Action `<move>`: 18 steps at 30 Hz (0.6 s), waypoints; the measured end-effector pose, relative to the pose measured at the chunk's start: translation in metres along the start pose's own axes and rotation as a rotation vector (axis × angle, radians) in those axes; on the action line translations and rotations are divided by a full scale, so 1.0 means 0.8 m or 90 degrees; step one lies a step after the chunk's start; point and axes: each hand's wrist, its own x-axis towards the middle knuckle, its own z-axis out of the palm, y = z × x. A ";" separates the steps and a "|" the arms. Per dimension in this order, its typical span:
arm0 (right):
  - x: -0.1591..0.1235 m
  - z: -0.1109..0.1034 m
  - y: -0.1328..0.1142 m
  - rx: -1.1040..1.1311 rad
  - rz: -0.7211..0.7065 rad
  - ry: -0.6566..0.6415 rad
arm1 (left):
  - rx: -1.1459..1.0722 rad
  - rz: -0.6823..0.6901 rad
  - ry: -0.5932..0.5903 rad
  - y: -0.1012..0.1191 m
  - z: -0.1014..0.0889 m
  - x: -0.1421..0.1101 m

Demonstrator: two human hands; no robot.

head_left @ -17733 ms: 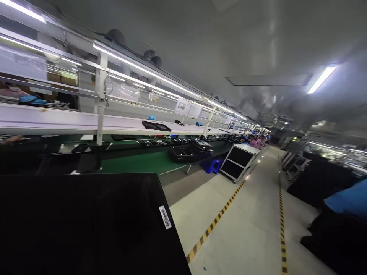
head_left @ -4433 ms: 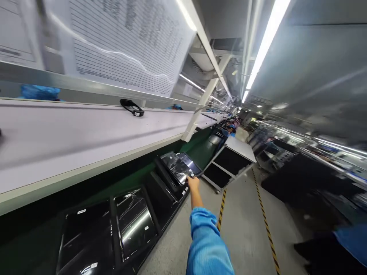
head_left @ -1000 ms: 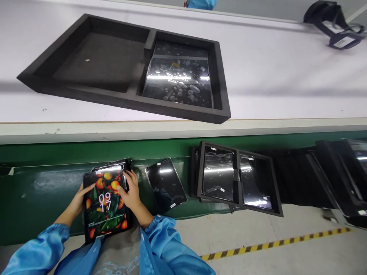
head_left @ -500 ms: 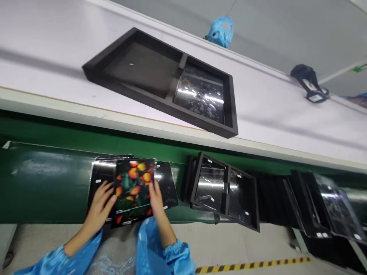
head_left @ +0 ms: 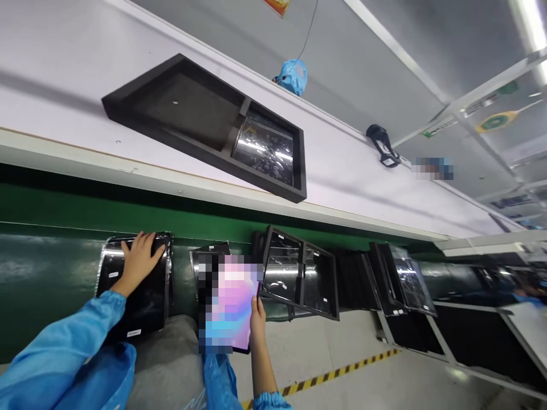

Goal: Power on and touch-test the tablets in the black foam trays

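Observation:
My left hand (head_left: 143, 256) lies with fingers spread on a pile of glossy dark screen panels (head_left: 143, 307) with small white labels, at the left of the green bench. My right hand (head_left: 257, 319) grips the right edge of a tablet (head_left: 239, 302), its screen lit pink and blue. The tablet stands tilted in front of me; blurred blocks cover much of its left side. Behind it, another dark panel (head_left: 220, 249) on the bench is partly hidden.
Right of the tablet leans a black two-compartment tray (head_left: 304, 273) with dark panels in it. More black trays (head_left: 352, 279) stand farther right. On the white shelf (head_left: 342, 176) above sit another black tray (head_left: 192, 139) holding one wrapped panel, and a black scanner-like device (head_left: 382, 147).
Both hands were on a panel showing orange flowers. My hands have parted: the left lies on the pile at left, while the right holds the pink-lit tablet farther right. The view has turned right.

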 end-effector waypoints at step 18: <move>0.004 0.143 -0.056 -0.224 -0.351 -0.175 | 0.216 0.086 -0.057 0.012 0.030 0.029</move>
